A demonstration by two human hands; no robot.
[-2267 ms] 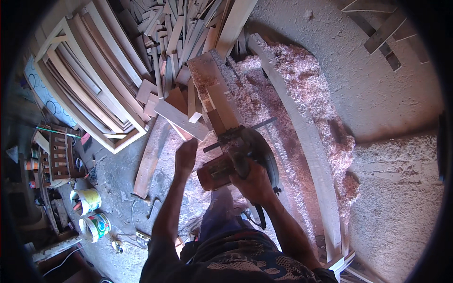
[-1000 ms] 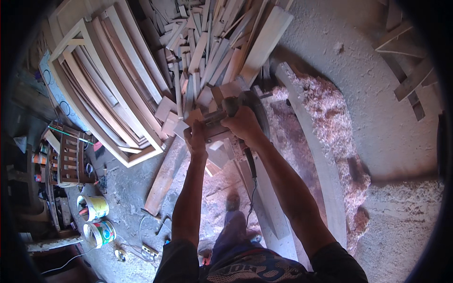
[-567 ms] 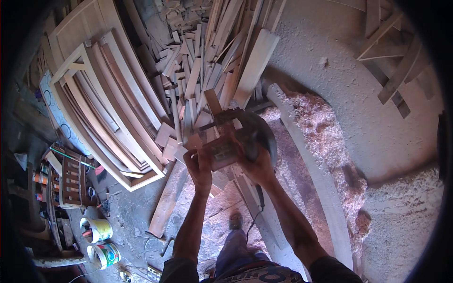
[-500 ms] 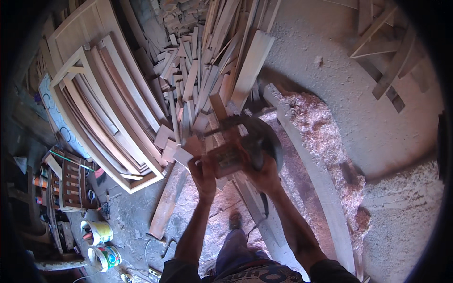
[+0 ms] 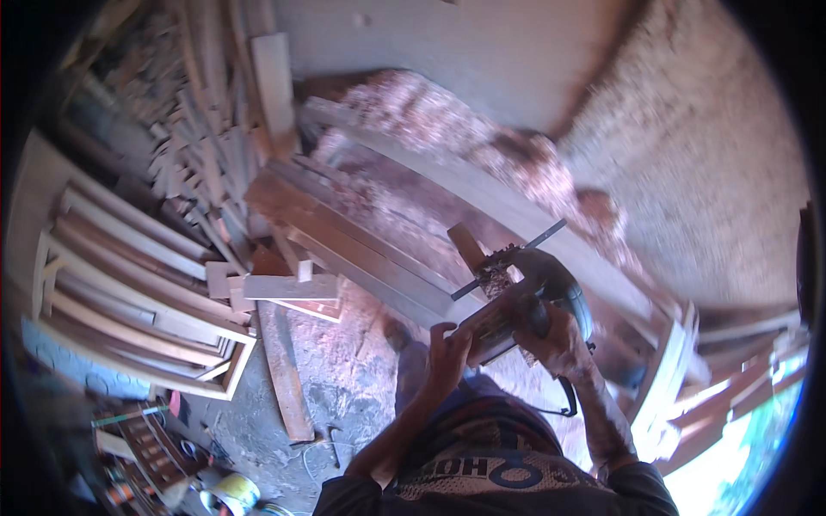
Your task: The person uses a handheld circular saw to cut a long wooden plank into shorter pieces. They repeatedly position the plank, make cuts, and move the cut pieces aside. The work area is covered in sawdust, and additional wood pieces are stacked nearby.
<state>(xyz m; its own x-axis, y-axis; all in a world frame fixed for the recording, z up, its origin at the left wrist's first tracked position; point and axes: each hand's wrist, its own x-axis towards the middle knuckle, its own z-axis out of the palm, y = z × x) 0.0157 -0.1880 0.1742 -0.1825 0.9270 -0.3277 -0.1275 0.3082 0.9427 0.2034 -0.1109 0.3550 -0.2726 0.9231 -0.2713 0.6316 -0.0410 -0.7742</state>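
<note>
Planer: a handheld electric planer (image 5: 516,301) with a dark rounded body and a wooden-brown base, held right of centre in the head view, above the person's chest.
Long axis: runs from lower left to upper right, front end toward the upper right; a thin dark metal rod (image 5: 509,261) crosses its top along the same slant.
Right hand: the right hand (image 5: 559,340) is wrapped tight around the rear handle of the planer, fingers closed on it.
Left hand: the left hand (image 5: 449,354) grips the lower left end of the planer base, fingers curled over its edge.
Cord: a dark cord (image 5: 568,400) loops down from the planer beside the right forearm.
Workpiece: pale long planks (image 5: 361,249) lie side by side just left of the planer, slanting from upper left to lower right.
Curved board: a long pale board (image 5: 508,206) arcs behind the planer, with reddish wood shavings (image 5: 482,146) heaped along it.
Offcuts: a heap of thin wooden strips (image 5: 198,146) lies at upper left.
Frames: stacked wooden frames (image 5: 138,301) lie at the left.
Cans: a round yellow and white can (image 5: 228,492) stands on the floor at the lower left; its label is too blurred to tell.
Crate: a small wooden crate (image 5: 146,439) sits near the can.
</note>
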